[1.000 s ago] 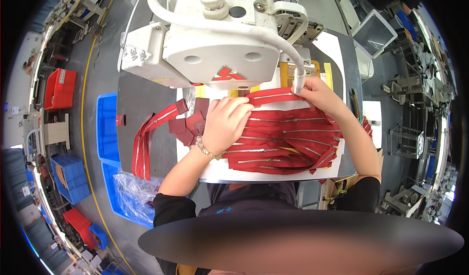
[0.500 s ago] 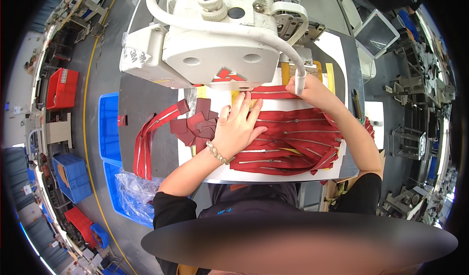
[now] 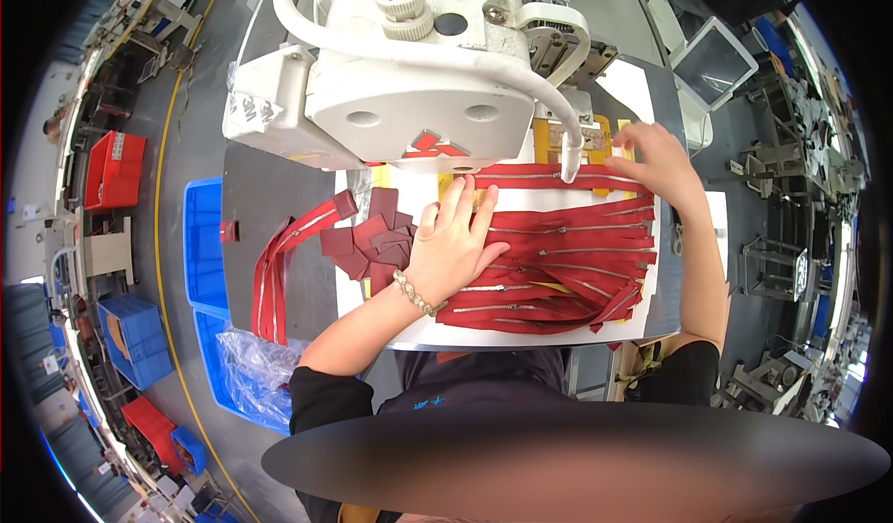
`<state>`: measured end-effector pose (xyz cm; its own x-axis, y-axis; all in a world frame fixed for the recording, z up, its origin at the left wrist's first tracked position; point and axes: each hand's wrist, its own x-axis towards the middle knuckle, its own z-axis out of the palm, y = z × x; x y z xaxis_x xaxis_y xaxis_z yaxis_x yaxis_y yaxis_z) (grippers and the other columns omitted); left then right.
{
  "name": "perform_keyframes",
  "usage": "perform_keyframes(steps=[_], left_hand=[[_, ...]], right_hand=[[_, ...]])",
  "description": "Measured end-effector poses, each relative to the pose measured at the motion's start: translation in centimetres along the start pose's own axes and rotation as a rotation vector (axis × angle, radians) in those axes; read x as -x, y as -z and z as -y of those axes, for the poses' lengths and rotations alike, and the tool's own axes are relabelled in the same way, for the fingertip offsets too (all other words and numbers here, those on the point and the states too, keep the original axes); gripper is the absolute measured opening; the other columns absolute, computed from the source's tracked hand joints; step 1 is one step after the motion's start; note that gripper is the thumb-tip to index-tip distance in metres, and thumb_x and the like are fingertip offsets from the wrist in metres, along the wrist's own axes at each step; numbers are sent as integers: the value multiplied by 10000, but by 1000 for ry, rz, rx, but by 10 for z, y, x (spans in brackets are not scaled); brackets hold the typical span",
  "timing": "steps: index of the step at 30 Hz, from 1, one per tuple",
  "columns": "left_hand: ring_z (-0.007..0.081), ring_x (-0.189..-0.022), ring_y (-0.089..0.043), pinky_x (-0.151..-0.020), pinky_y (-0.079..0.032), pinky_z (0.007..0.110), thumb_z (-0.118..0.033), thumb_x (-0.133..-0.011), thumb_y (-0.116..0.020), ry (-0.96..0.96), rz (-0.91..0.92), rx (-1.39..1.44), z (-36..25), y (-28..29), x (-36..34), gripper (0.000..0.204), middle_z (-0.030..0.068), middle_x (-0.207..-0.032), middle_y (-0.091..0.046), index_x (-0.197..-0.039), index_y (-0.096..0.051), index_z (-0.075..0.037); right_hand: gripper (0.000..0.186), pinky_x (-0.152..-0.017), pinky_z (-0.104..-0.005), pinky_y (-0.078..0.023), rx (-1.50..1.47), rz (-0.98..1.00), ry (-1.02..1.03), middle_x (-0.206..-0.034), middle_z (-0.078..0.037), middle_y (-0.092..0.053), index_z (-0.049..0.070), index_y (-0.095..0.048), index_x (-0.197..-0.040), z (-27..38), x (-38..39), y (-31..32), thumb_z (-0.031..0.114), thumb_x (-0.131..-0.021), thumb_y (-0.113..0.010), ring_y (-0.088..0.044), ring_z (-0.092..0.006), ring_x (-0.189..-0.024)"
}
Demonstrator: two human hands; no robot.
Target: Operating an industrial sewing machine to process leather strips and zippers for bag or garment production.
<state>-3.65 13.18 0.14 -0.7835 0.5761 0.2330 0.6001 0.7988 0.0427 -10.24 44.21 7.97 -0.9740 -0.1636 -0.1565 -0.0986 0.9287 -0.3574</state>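
Observation:
My left hand lies with fingers spread, its fingertips on the left end of a red zipper strip beneath the white machine head. My right hand hovers at the strip's right end beside a yellow plate, fingers bent and apart, holding nothing. Several more red zippers lie in rows on white sheeting below that strip. Left of my left hand are dark red square pieces in a loose heap. More zipper strips lie further left on the dark worktop.
A white hose hangs down toward the plate. Blue bins stand left of the table, one holding clear plastic. Red bins sit across the aisle. A tilted screen is at the upper right.
My right hand has released the zipper strip and moved rightward and up. My left hand has spread its fingers and shifted slightly onto the strip's left end.

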Motion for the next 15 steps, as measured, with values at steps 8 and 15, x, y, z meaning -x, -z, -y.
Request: perform_keyframes(steps=[8, 15], left_hand=[[240, -1266, -407, -935, -252, 397, -519, -779, -655, -19, -1, 48, -1, 1, -5, 727, 123, -1358, -491, -1370, -472, -138], [183, -1115, -531, -927, -283, 356, -295, -766, -723, -233, -301, 289, 17, 21, 0, 405, 9, -1177, -597, -1138, -654, -150]], right_hand=[[300, -874, -356, -452, -737, -122, 321, -959, -120, -625, 59, -527, -1125, 59, -47, -99, 179, -867, -623, -584, -237, -991], [355, -915, -323, -457, -1323, -52, 153, -993, -82, -630, 54, -468, -1206, 79, -39, -94, 124, -896, -625, -606, -180, -984]])
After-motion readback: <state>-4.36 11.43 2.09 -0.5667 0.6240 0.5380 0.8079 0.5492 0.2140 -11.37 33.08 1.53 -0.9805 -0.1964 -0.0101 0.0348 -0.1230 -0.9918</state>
